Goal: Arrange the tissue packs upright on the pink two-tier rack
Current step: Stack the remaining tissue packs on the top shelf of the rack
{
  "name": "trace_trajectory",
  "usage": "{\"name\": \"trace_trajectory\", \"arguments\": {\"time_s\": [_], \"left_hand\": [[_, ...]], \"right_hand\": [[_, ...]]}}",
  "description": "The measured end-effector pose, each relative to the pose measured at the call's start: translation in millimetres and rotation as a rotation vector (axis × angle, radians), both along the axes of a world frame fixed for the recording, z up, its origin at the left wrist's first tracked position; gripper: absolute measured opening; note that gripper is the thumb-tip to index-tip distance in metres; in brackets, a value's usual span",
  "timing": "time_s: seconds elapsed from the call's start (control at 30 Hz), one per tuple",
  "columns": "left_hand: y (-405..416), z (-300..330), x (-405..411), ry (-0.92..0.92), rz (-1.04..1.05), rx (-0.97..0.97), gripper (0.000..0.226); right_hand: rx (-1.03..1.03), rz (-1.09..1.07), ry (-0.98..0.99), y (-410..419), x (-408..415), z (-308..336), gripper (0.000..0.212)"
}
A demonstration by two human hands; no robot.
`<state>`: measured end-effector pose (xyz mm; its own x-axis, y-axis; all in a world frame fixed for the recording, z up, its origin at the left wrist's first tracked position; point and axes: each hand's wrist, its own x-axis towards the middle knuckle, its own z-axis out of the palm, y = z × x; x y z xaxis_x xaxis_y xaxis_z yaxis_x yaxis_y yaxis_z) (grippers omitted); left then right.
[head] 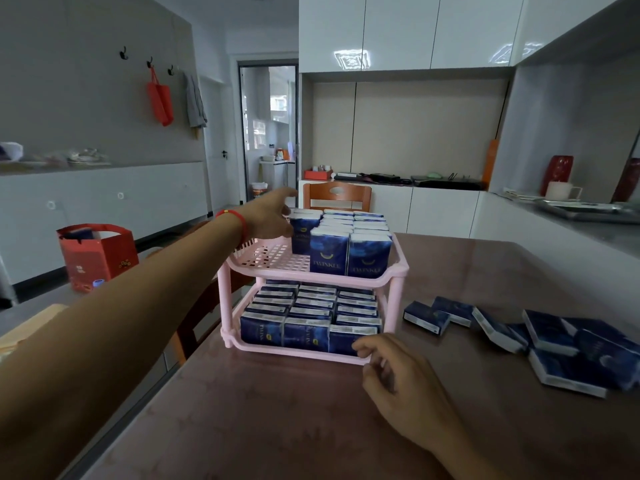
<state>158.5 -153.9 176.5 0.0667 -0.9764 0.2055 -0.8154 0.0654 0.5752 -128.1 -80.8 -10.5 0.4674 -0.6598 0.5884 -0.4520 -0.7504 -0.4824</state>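
Tissue packs already fill the lower tier of the pink rack (313,268) and most of the upper one, all standing on end; more packs (550,336) lie flat on the table (277,420), off to the far side of the right hand (391,368). The left hand (268,220) reaches over the upper tier and grips one upright pack (304,233) at the back of the open column, with bare pink grid just nearer than its fingers. The right hand, fingers loosely curled and holding nothing, rests against the rack's lower front rim.

To seat this pack well, it looks best to press it flush against the row beside it and square it to the back wall, so no lean starts. The right hand should brace the light plastic frame against sliding. Only then let go, checking that the pack stands alone.
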Motion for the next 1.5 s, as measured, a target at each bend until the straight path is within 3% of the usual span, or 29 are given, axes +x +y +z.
{"name": "trace_trajectory", "arguments": {"time_s": [0.2, 0.3, 0.37, 0.43, 0.53, 0.6, 0.73, 0.87, 1.1, 1.2, 1.33, 1.43, 1.5], "left_hand": [[68.7, -24.7, -37.8, -0.157, 0.126, -0.712, 0.033], [113.3, -51.3, -82.3, -0.092, -0.052, -0.936, 0.017], [132.9, -75.2, -119.7, -0.033, -0.243, -0.903, 0.019], [139.2, -103.6, -161.0, 0.101, -0.363, -0.706, 0.024], [128.3, -138.4, -214.3, 0.284, -0.423, -0.35, 0.031], [109.8, -158.6, -230.9, 0.22, -0.429, -0.309, 0.031], [81.7, -186.5, -230.7, 0.101, -0.394, -0.338, 0.041], [82.4, -194.5, -223.8, 0.19, -0.373, -0.312, 0.041], [80.9, -196.3, -221.1, 0.245, -0.33, -0.315, 0.044], [79.1, -198.8, -221.2, 0.22, -0.354, -0.397, 0.057], [79.1, -198.4, -222.7, 0.255, -0.349, -0.353, 0.068], [77.1, -195.5, -218.5, 0.319, -0.333, -0.24, 0.056], [73.5, -194.6, -213.2, 0.362, -0.302, -0.174, 0.05]], "right_hand": [[-0.033, -0.085, -0.085, -2.9, -8.5, 3.7, 0.019], [-0.047, -0.217, -0.129, -11.1, -21.9, 11.3, 0.017], [-0.063, -0.374, -0.157, -22.7, -35.8, 13.5, 0.011], [-0.098, -0.546, -0.146, -37.6, -54.5, 13.6, 0.013], [-0.107, -0.82, 0.141, -63.4, -89.1, 8.1, 0.031], [-0.034, -0.901, 0.329, -74.8, -108.0, 2.2, 0.045], [0.071, -0.914, 0.467, -88.0, -116.0, -8.9, 0.057], [0.003, -0.982, 0.426, -92.2, -110.5, -8.8, 0.037], [0.094, -0.927, 0.115, -74.7, -107.7, 11.3, 0.04], [0.096, -0.689, -0.133, -54.9, -106.3, 21.9, 0.027], [0.213, -0.341, -0.112, -43.0, -101.4, 25.6, 0.016], [0.196, -0.394, -0.134, -42.2, -98.0, 32.1, 0.02], [0.108, -0.619, -0.042, -45.8, -112.4, 38.2, 0.024]]}}
